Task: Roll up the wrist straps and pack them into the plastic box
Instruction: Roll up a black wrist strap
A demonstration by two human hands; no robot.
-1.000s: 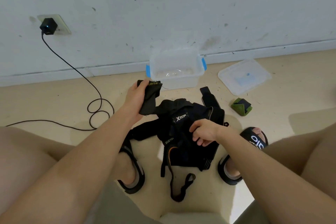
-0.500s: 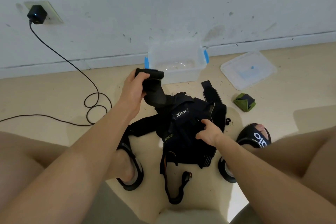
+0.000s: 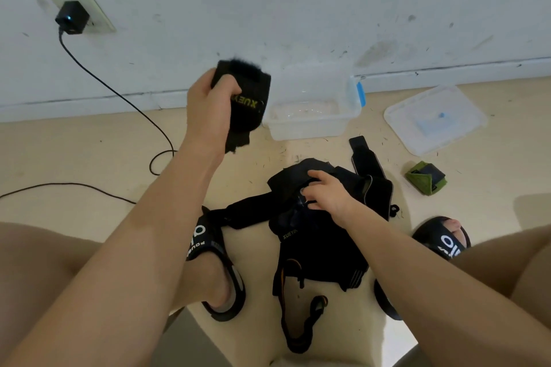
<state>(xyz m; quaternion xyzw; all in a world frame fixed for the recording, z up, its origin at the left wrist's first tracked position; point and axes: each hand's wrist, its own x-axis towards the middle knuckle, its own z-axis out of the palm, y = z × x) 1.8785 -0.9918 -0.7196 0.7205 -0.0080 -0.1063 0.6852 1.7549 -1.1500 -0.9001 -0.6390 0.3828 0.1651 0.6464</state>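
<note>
The left hand (image 3: 210, 107) is raised above the floor (image 3: 74, 152), fingers and thumb curled round a black wrist strap (image 3: 246, 104) that is bunched into a thick fold; yellow lettering reading XUEYIN shows upside down on its face, a fuzzy edge sticks up at the top, and a short ragged end hangs below the palm. It is held just left of the clear plastic box (image 3: 313, 107), which sits open on the floor against the wall with a blue clip on its right side. The right hand (image 3: 326, 194) is down on the pile of black straps (image 3: 316, 226) between the person's feet, its fingertips pinching at a thin loop of the fabric. The pile is a dark tangle of wide bands, some with grey edging, one with orange trim trailing toward the viewer, and another strip reaching toward the box. The box's clear lid (image 3: 435, 119) lies flat well to the right, and a rolled green strap (image 3: 426, 177) sits near it. A black charger (image 3: 71, 18) is plugged into the wall, its cable looping across the floor.
</note>
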